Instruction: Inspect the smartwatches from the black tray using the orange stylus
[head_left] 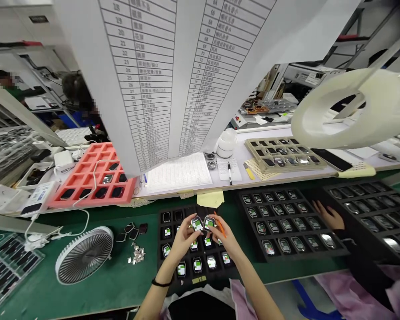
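Over a black foam tray my left hand pinches a watch body with a lit green-and-white screen. Close beside it, a second lit watch body is gripped by my right hand. An orange pen-like stick also sits between the fingers of my right hand. Below both hands, the tray's slots hold several more watch bodies, many with screens lit in green and white. My hands cover part of the tray's upper rows.
Right of my tray lies another black tray of watches, with a co-worker's hand beyond it. A fan, loose watch parts and small metal pieces lie left. A printed sheet hangs ahead; a red tray sits on the shelf.
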### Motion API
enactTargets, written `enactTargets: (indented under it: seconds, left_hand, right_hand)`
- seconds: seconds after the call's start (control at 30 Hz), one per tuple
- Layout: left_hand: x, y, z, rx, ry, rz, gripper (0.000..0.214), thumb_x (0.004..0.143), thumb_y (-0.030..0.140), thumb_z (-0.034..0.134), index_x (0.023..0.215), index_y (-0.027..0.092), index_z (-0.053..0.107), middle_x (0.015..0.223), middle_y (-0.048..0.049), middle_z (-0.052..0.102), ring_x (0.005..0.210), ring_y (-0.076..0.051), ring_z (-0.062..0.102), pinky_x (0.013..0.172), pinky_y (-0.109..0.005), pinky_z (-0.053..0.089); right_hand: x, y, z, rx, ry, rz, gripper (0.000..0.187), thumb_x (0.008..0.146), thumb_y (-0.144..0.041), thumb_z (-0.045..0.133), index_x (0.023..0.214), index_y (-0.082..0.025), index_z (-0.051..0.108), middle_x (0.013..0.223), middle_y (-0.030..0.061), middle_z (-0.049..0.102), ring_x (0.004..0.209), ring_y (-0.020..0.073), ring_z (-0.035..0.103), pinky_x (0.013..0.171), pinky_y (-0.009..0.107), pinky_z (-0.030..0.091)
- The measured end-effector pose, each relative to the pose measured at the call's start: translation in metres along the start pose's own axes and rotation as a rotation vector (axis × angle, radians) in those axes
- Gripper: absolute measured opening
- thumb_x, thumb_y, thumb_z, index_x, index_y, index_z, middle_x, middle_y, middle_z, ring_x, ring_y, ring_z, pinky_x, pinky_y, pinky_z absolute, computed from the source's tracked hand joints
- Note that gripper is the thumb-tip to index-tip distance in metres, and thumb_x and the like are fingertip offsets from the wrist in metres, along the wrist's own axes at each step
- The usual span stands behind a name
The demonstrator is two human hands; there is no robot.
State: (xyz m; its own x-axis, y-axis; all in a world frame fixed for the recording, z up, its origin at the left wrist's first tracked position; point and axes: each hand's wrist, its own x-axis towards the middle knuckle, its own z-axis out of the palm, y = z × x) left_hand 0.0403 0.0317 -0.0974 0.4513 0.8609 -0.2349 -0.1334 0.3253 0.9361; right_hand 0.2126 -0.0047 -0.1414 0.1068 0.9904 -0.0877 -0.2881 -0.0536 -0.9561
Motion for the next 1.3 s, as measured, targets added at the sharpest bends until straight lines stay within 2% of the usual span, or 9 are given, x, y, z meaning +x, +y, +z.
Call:
enactTargets:
  seconds: [0.13, 0.23, 0.33, 0.47, 0.73, 0.87, 0.97, 1.07, 1.3]
  left_hand:
    - [-0.017, 0.04, 0.014, 0.08, 0.078, 0.083, 0.036, 0.078, 0.036, 0.07, 0.11, 0.021, 0.063, 0.098, -0.0045, 0.065, 0.051, -0.007, 0.049, 0.052, -0.023, 0.044]
    - [-0.028, 0.059, 0.022, 0.158, 0.093, 0.125, 0.034, 0.084, 0.046, 0.059, 0.105, 0.02, 0.065, 0.093, -0.0038, 0.066, 0.044, -0.004, 0.038, 0.046, -0.022, 0.04]
    - [-0.039, 0.071, 0.026, 0.207, 0.078, 0.204, 0.04, 0.087, 0.048, 0.055, 0.115, 0.02, 0.061, 0.105, -0.0063, 0.065, 0.05, -0.005, 0.041, 0.045, -0.02, 0.038]
    - [-0.051, 0.08, 0.029, 0.214, 0.047, 0.259, 0.04, 0.087, 0.044, 0.057, 0.12, 0.02, 0.057, 0.104, -0.0063, 0.064, 0.056, -0.006, 0.044, 0.048, -0.019, 0.04]
    - [-0.062, 0.082, 0.033, 0.188, 0.085, 0.358, 0.04, 0.084, 0.045, 0.061, 0.115, 0.019, 0.058, 0.104, -0.0072, 0.063, 0.075, -0.013, 0.058, 0.068, -0.027, 0.054]
    - [-0.062, 0.076, 0.031, 0.206, 0.157, 0.404, 0.036, 0.083, 0.042, 0.064, 0.11, 0.018, 0.06, 0.102, -0.0084, 0.062, 0.087, -0.018, 0.06, 0.067, -0.025, 0.054]
    - [-0.063, 0.075, 0.03, 0.196, 0.138, 0.399, 0.037, 0.086, 0.044, 0.059, 0.114, 0.019, 0.059, 0.104, -0.0084, 0.063, 0.073, -0.013, 0.058, 0.054, -0.02, 0.049]
    - [-0.065, 0.078, 0.031, 0.182, 0.112, 0.388, 0.041, 0.088, 0.046, 0.054, 0.12, 0.02, 0.057, 0.1, -0.0068, 0.063, 0.055, -0.006, 0.047, 0.042, -0.018, 0.038]
    - [-0.07, 0.086, 0.034, 0.205, 0.129, 0.393, 0.04, 0.087, 0.046, 0.057, 0.118, 0.021, 0.058, 0.089, -0.0034, 0.061, 0.05, -0.005, 0.037, 0.045, -0.019, 0.035]
  right_hand:
    - [-0.012, -0.042, 0.015, -0.047, 0.014, 0.004, 0.028, 0.082, -0.042, 0.066, 0.1, -0.022, 0.061, 0.071, -0.0018, 0.058, 0.043, 0.0106, 0.056, 0.033, 0.02, 0.034]
    - [-0.022, -0.07, 0.024, -0.067, 0.009, 0.023, 0.027, 0.088, -0.045, 0.057, 0.099, -0.021, 0.061, 0.06, -0.004, 0.051, 0.042, 0.0104, 0.053, 0.036, 0.021, 0.034]
    - [-0.033, -0.09, 0.031, -0.042, -0.085, -0.028, 0.029, 0.091, -0.044, 0.053, 0.11, -0.023, 0.058, 0.07, -0.0013, 0.056, 0.05, 0.0105, 0.054, 0.04, 0.021, 0.032]
    - [-0.044, -0.107, 0.037, -0.024, -0.158, -0.088, 0.032, 0.087, -0.042, 0.06, 0.115, -0.027, 0.055, 0.089, 0.0015, 0.057, 0.057, 0.01, 0.055, 0.045, 0.022, 0.036]
    - [-0.057, -0.117, 0.046, -0.024, -0.167, -0.116, 0.032, 0.088, -0.044, 0.059, 0.114, -0.026, 0.055, 0.083, 0.0004, 0.054, 0.056, 0.0101, 0.053, 0.046, 0.024, 0.034]
    - [-0.062, -0.12, 0.048, -0.024, -0.169, -0.134, 0.031, 0.089, -0.044, 0.058, 0.113, -0.025, 0.055, 0.085, 0.0013, 0.057, 0.056, 0.0102, 0.054, 0.047, 0.024, 0.035]
    - [-0.063, -0.121, 0.05, -0.03, -0.156, -0.136, 0.029, 0.088, -0.043, 0.059, 0.112, -0.025, 0.056, 0.085, 0.0007, 0.056, 0.058, 0.0112, 0.058, 0.046, 0.024, 0.034]
    - [-0.063, -0.12, 0.051, -0.037, -0.149, -0.144, 0.028, 0.088, -0.041, 0.059, 0.111, -0.026, 0.056, 0.084, -0.0003, 0.055, 0.059, 0.0113, 0.061, 0.045, 0.023, 0.034]
    - [-0.061, -0.12, 0.053, -0.034, -0.125, -0.137, 0.028, 0.086, -0.042, 0.062, 0.108, -0.026, 0.057, 0.083, -0.0012, 0.055, 0.056, 0.0101, 0.061, 0.043, 0.021, 0.032]
